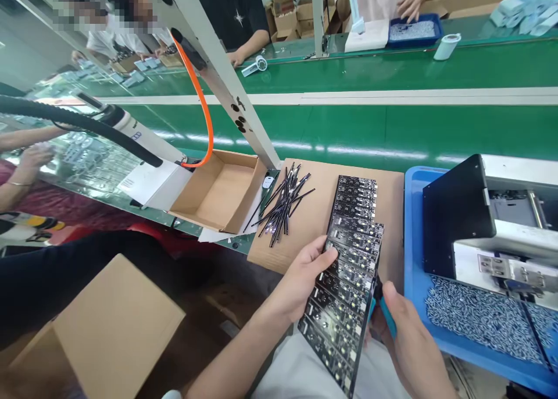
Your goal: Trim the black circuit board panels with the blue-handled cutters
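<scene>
My left hand [307, 274] grips the left edge of a black circuit board panel [344, 294], thumb on top. The panel is tilted and carries rows of small boards with pale components. My right hand [407, 335] is closed around blue-handled cutters [387, 314] at the panel's right edge; the panel hides part of the tool and its tips. Behind the held panel, another circuit board panel [355, 194] lies on a cardboard sheet [390, 181]. Left of it on the same sheet is a pile of thin black strips [285, 204].
An open cardboard box [226, 186] stands left of the strips. On the right, a blue tray [414, 259] holds a machine [457, 213] and many small screws [483, 312]. A slanted metal post [235, 91] rises behind the box. Co-workers sit across the green conveyor [349, 128].
</scene>
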`<control>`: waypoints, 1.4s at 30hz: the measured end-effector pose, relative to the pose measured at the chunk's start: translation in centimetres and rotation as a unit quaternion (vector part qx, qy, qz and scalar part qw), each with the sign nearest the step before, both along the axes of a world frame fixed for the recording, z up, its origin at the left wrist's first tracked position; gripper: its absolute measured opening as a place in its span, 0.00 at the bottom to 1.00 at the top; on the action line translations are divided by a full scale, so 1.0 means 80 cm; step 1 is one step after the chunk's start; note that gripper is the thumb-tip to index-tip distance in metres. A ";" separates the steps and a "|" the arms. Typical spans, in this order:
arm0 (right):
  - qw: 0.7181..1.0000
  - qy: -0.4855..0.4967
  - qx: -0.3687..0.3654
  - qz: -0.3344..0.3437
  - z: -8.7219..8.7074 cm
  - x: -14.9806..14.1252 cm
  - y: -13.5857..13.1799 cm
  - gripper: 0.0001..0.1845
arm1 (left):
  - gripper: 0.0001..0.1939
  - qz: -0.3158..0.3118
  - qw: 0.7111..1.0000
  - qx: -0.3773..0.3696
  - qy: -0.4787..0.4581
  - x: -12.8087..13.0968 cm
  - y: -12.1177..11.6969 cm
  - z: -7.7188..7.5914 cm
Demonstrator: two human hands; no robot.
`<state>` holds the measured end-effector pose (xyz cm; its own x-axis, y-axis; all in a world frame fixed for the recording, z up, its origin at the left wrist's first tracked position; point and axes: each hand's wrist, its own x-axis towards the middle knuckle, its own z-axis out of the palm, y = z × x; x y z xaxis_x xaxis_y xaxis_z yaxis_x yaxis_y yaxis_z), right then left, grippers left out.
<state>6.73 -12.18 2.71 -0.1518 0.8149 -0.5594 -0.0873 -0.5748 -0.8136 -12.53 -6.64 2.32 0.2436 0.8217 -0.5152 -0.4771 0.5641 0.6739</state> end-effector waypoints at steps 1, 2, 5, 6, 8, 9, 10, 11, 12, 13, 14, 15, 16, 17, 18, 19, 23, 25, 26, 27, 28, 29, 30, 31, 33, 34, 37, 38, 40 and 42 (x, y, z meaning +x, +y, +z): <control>1.000 -0.029 0.009 0.006 -0.003 0.002 -0.001 0.51 | 0.30 0.021 0.999 0.027 0.025 0.000 0.000 0.000; 0.998 -0.059 0.017 0.019 -0.006 0.004 -0.002 0.52 | 0.30 0.044 0.996 0.060 0.056 0.000 0.000 0.001; 0.990 -0.135 0.010 0.037 -0.013 0.004 -0.011 0.58 | 0.29 0.076 0.980 0.134 0.127 -0.003 0.003 0.006; 0.990 -0.137 -0.013 0.018 -0.014 0.002 -0.016 0.58 | 0.28 0.072 0.978 0.143 0.134 -0.004 0.004 0.007; 0.991 -0.120 -0.050 -0.042 -0.013 -0.004 -0.023 0.56 | 0.28 0.065 0.978 0.143 0.136 -0.006 0.007 0.009; 0.990 -0.114 -0.054 -0.067 -0.012 -0.007 -0.025 0.55 | 0.28 0.066 0.978 0.142 0.139 -0.007 0.007 0.009; 0.990 -0.110 -0.048 -0.080 -0.011 -0.009 -0.027 0.53 | 0.28 0.070 0.977 0.143 0.144 -0.009 0.007 0.008; 0.989 -0.116 -0.035 -0.083 -0.009 -0.009 -0.027 0.54 | 0.28 0.072 0.975 0.145 0.150 -0.010 0.007 0.007; 0.988 -0.131 -0.023 -0.081 -0.008 -0.008 -0.025 0.55 | 0.28 0.073 0.974 0.147 0.154 -0.010 0.007 0.006; 0.986 -0.147 -0.010 -0.075 -0.008 -0.006 -0.023 0.56 | 0.28 0.070 0.975 0.147 0.154 -0.011 0.006 0.004; 0.985 -0.158 0.002 -0.065 -0.008 -0.004 -0.020 0.57 | 0.28 0.066 0.975 0.147 0.152 -0.011 0.005 0.003; 0.985 -0.162 0.017 -0.050 -0.008 -0.001 -0.017 0.56 | 0.28 0.063 0.976 0.145 0.150 -0.010 0.005 0.002; 0.986 -0.160 0.033 -0.032 -0.009 0.002 -0.014 0.54 | 0.28 0.061 0.976 0.144 0.150 -0.010 0.004 0.002; 0.987 -0.154 0.050 -0.010 -0.010 0.004 -0.011 0.50 | 0.28 0.062 0.976 0.144 0.152 -0.009 0.004 0.001; 0.987 -0.146 0.066 0.012 -0.010 0.006 -0.008 0.46 | 0.29 0.063 0.975 0.144 0.156 -0.008 0.003 0.001; 0.986 -0.141 0.081 0.032 -0.010 0.007 -0.006 0.44 | 0.29 0.064 0.974 0.146 0.161 -0.008 0.003 0.001; 0.985 -0.134 0.101 0.040 -0.005 0.004 0.000 0.42 | 0.29 0.065 0.974 0.144 0.163 -0.008 0.003 0.001; 0.987 -0.122 0.096 0.031 -0.003 0.002 0.001 0.40 | 0.29 0.067 0.975 0.138 0.161 -0.009 0.003 0.000; 0.988 -0.118 0.096 0.032 -0.003 0.001 0.000 0.39 | 0.29 0.070 0.975 0.138 0.163 -0.009 0.002 0.000; 0.988 -0.117 0.096 0.035 -0.004 0.001 0.000 0.39 | 0.29 0.072 0.974 0.138 0.166 -0.008 0.002 0.000; 0.987 -0.120 0.096 0.036 -0.005 0.001 0.000 0.39 | 0.29 0.075 0.973 0.139 0.169 -0.008 0.002 0.000; 0.987 -0.126 0.096 0.037 -0.007 0.002 -0.001 0.39 | 0.29 0.076 0.972 0.141 0.171 -0.008 0.002 0.001; 0.986 -0.133 0.096 0.041 -0.008 0.003 -0.001 0.40 | 0.30 0.076 0.972 0.142 0.173 -0.008 0.002 0.001; 0.984 -0.142 0.099 0.047 -0.009 0.004 -0.001 0.41 | 0.30 0.075 0.971 0.144 0.174 -0.008 0.002 0.001; 0.982 -0.152 0.102 0.055 -0.009 0.004 0.001 0.44 | 0.30 0.075 0.970 0.146 0.177 -0.007 0.002 0.001; 0.982 -0.153 0.101 0.055 -0.007 0.004 0.002 0.45 | 0.30 0.076 0.971 0.147 0.175 -0.008 0.002 0.002; 0.989 -0.123 0.080 0.025 -0.003 0.000 0.002 0.48 | 0.28 0.081 0.979 0.128 0.140 -0.008 0.004 0.003; 0.992 -0.102 0.073 0.017 -0.002 -0.001 0.001 0.48 | 0.28 0.081 0.983 0.113 0.119 -0.007 0.004 0.004; 0.998 -0.049 0.044 0.007 -0.001 -0.006 -0.005 0.48 | 0.28 0.071 0.992 0.080 0.074 -0.006 0.005 0.005; 1.000 0.009 0.000 -0.004 -0.001 -0.010 -0.011 0.49 | 0.29 0.048 0.997 0.046 0.034 -0.004 0.005 0.006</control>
